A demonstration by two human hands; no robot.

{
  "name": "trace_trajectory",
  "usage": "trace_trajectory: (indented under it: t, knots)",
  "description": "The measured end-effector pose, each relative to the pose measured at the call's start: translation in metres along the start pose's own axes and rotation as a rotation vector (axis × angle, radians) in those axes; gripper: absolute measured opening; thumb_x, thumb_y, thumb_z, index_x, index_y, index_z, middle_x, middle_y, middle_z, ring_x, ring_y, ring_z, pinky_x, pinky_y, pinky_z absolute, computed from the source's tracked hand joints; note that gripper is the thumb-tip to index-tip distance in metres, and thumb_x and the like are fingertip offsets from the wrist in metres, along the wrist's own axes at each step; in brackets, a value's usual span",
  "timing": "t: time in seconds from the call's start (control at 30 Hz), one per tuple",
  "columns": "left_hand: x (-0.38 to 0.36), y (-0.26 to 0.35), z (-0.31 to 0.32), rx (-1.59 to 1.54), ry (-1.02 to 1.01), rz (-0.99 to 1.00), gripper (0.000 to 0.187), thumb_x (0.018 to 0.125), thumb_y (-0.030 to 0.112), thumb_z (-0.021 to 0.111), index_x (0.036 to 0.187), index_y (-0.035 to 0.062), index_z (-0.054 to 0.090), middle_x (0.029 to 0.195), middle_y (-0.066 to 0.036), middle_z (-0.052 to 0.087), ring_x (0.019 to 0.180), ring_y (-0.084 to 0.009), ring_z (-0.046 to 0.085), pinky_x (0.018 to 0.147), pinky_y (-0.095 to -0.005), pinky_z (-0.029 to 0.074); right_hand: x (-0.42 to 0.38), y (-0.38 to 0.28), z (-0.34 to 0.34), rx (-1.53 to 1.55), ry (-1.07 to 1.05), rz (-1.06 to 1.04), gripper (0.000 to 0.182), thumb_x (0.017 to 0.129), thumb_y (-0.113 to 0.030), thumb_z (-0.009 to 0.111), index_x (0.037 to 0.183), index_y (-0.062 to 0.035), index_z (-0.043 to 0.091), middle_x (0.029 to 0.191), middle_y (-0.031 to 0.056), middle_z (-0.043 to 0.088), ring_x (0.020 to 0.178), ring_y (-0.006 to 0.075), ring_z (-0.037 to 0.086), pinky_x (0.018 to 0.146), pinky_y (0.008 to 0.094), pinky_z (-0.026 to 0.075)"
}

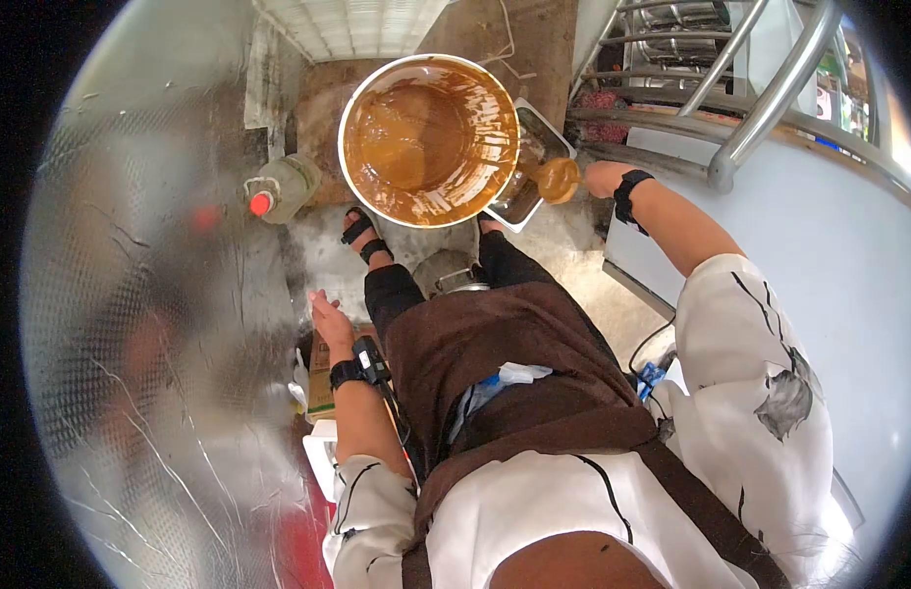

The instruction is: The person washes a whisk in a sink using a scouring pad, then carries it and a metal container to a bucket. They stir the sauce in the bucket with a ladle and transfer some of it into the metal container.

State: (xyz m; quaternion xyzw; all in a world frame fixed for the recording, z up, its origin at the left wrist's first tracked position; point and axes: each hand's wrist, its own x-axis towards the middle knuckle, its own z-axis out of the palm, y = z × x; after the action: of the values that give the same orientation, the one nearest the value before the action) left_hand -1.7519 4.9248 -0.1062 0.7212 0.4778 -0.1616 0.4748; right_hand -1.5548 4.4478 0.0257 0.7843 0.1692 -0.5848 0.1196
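Observation:
A large white bucket stands in front of my feet, its inside coated with thick brown sauce. Just beyond its right rim is a round, brown-coated ladle; my right hand is closed at its near end, though the handle is mostly hidden. Partly behind the bucket lies a white-rimmed tray with dark brown smears. My left hand hangs at my left side, fingers stretched out and holding nothing, above a cardboard box.
A clear jug with a red cap stands left of the bucket. Shiny metal sheeting runs along the left. At the upper right are metal rails and a white panel. A white crate sits at the top.

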Motion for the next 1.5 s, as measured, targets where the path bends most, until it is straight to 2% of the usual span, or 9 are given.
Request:
trace_trajectory:
  t: [0.1,0.2,0.3,0.4,0.8,0.9,1.0,1.2,1.5]
  knots:
    - [-0.002,0.001,-0.002,-0.019,-0.007,-0.022,0.071,0.090,0.051,0.021,0.119,-0.0088,0.046,0.118,-0.021,0.051,0.091,-0.0272,0.055,0.084,-0.0357,0.040,0.019,0.012,0.018,-0.047,0.053,-0.018,0.023,0.076,-0.008,0.047,0.094,-0.0006,0.060,0.088,0.0204,0.063,0.084,0.0358,0.060,0.071,0.0425,0.049]
    - [0.000,-0.002,-0.003,-0.028,-0.015,-0.034,0.072,0.090,0.053,0.022,0.120,-0.0080,0.045,0.119,-0.020,0.051,0.092,-0.0264,0.055,0.084,-0.0358,0.040,0.034,0.018,0.025,-0.162,0.000,-0.050,0.021,0.076,-0.008,0.048,0.089,0.0000,0.062,0.087,0.0200,0.063,0.084,0.0349,0.061,0.070,0.0422,0.049]
    - [-0.002,-0.003,-0.004,-0.031,-0.012,-0.047,0.072,0.089,0.054,0.022,0.121,-0.0070,0.045,0.119,-0.019,0.051,0.092,-0.0258,0.054,0.084,-0.0357,0.040,0.031,0.015,0.020,-0.031,0.044,-0.040,0.018,0.070,-0.001,0.047,0.080,0.0060,0.061,0.086,0.0239,0.061,0.083,0.0382,0.059,0.070,0.0425,0.047]
    - [-0.001,-0.006,-0.005,-0.042,-0.022,-0.049,0.073,0.089,0.055,0.022,0.121,-0.0063,0.045,0.119,-0.018,0.051,0.093,-0.0255,0.054,0.083,-0.0358,0.040,0.038,0.016,0.020,-0.120,-0.006,-0.033,0.021,0.073,-0.009,0.051,0.086,0.0014,0.063,0.087,0.0192,0.063,0.082,0.0341,0.061,0.070,0.0415,0.049]
    - [-0.003,-0.009,-0.007,-0.031,-0.029,-0.054,0.073,0.089,0.055,0.022,0.121,-0.0064,0.045,0.117,-0.018,0.052,0.092,-0.0270,0.055,0.081,-0.0354,0.041,0.028,0.000,-0.002,-0.095,-0.040,0.043,0.024,0.074,-0.009,0.050,0.092,0.0003,0.064,0.093,0.0185,0.063,0.085,0.0331,0.061,0.070,0.0416,0.049]
    - [0.006,-0.031,-0.007,0.047,-0.051,0.063,0.074,0.089,0.056,0.022,0.121,-0.0063,0.045,0.117,-0.018,0.052,0.093,-0.0268,0.055,0.080,-0.0355,0.042,0.025,-0.002,-0.004,-0.032,0.005,0.042,0.019,0.069,-0.002,0.051,0.082,0.0063,0.062,0.087,0.0235,0.061,0.082,0.0365,0.060,0.068,0.0411,0.047]
    - [0.010,-0.041,-0.006,0.031,-0.047,0.072,0.073,0.089,0.056,0.023,0.121,-0.0062,0.045,0.117,-0.018,0.052,0.094,-0.0265,0.055,0.079,-0.0355,0.042,0.021,-0.004,-0.009,-0.054,0.011,0.002,0.019,0.068,-0.002,0.052,0.082,0.0067,0.062,0.087,0.0241,0.061,0.082,0.0371,0.060,0.068,0.0416,0.047]
    - [0.001,-0.023,-0.006,-0.075,-0.010,-0.060,0.074,0.088,0.056,0.023,0.121,-0.0060,0.045,0.117,-0.018,0.052,0.095,-0.0272,0.055,0.080,-0.0359,0.042,0.049,0.018,0.015,-0.105,0.005,-0.091,0.020,0.067,-0.001,0.051,0.084,0.0052,0.062,0.087,0.0243,0.060,0.082,0.0379,0.059,0.067,0.0425,0.047]
    - [-0.009,-0.001,-0.006,-0.036,0.001,-0.081,0.073,0.089,0.056,0.022,0.122,-0.0049,0.045,0.117,-0.018,0.052,0.095,-0.0273,0.055,0.083,-0.0373,0.041,0.048,0.014,0.008,-0.103,-0.077,0.006,0.022,0.068,0.001,0.052,0.088,0.0039,0.060,0.087,0.0235,0.061,0.082,0.0379,0.059,0.066,0.0429,0.047]
